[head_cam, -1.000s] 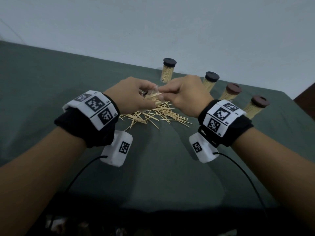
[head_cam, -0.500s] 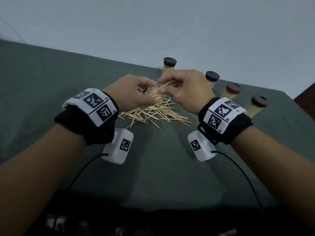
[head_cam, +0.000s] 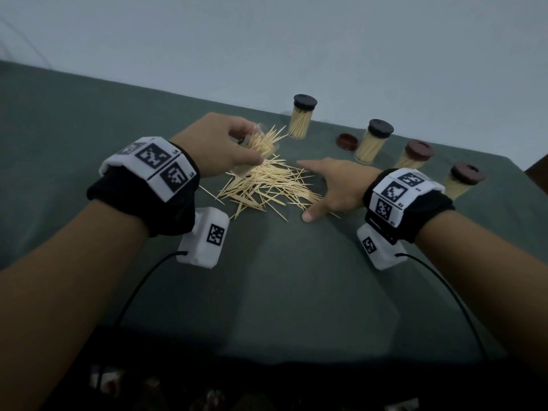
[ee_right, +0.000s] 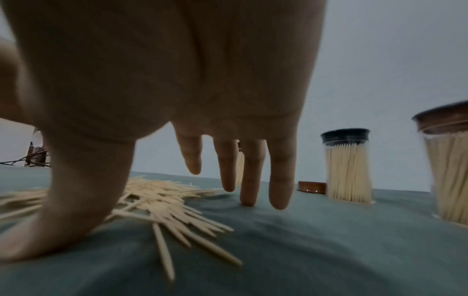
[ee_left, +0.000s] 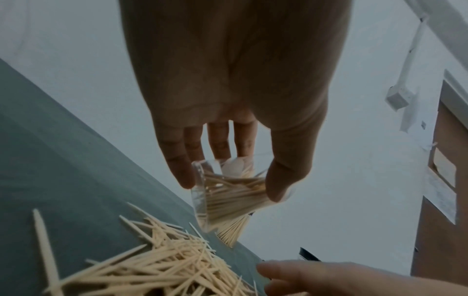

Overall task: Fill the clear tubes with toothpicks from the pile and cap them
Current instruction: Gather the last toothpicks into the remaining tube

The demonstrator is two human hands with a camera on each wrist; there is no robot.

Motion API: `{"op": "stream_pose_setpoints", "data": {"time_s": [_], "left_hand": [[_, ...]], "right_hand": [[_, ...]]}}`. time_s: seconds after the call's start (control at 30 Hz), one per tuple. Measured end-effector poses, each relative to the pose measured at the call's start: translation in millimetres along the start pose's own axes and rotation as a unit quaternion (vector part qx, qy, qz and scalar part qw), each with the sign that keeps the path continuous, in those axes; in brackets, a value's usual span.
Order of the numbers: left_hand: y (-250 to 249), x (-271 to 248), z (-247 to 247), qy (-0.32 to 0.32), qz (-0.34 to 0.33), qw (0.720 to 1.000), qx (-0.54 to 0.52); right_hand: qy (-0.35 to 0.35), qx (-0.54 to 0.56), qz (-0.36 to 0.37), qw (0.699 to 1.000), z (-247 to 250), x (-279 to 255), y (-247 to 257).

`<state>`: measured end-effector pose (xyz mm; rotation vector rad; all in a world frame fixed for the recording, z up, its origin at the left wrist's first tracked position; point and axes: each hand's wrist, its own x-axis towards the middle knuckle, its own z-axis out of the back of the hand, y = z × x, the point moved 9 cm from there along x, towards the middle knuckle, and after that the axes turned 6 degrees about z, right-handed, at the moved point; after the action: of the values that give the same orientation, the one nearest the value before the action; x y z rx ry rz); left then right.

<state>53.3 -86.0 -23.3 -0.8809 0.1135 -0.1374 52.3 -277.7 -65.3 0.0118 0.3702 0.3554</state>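
My left hand grips a clear tube, fingers on one side and thumb on the other, tilted above the far left edge of the pile. The tube is partly filled, and toothpicks stick out of its open mouth towards the back of the table. My right hand holds nothing: it lies spread and flat at the pile's right edge, fingers straight and thumb tip on the cloth, with a few toothpicks under the palm. Behind it a loose brown cap lies on the table. Beside that stand four filled tubes: two with black caps at the back, two with brown caps further right. All four are upright and well apart from both hands.
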Motion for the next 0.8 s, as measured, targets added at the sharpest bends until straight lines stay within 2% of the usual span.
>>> {"op": "stream_pose_setpoints", "data": {"time_s": [0.37,0.6,0.8], "left_hand": [[1.2,3.4,0.8,-0.008,-0.006,1.0,0.0],[-1.5,2.9,-1.9,-0.004,-0.008,1.0,0.018],[-0.5,2.4,-0.8,-0.009,-0.004,0.999,0.034]], "right_hand": [[-0.072,-0.013,0.077,0.994,18.7,37.2,34.1],[-0.112,-0.054,0.109,0.986,24.5,30.6,51.8],[-0.124,-0.042,0.106,0.986,23.3,19.1,39.4]]}}
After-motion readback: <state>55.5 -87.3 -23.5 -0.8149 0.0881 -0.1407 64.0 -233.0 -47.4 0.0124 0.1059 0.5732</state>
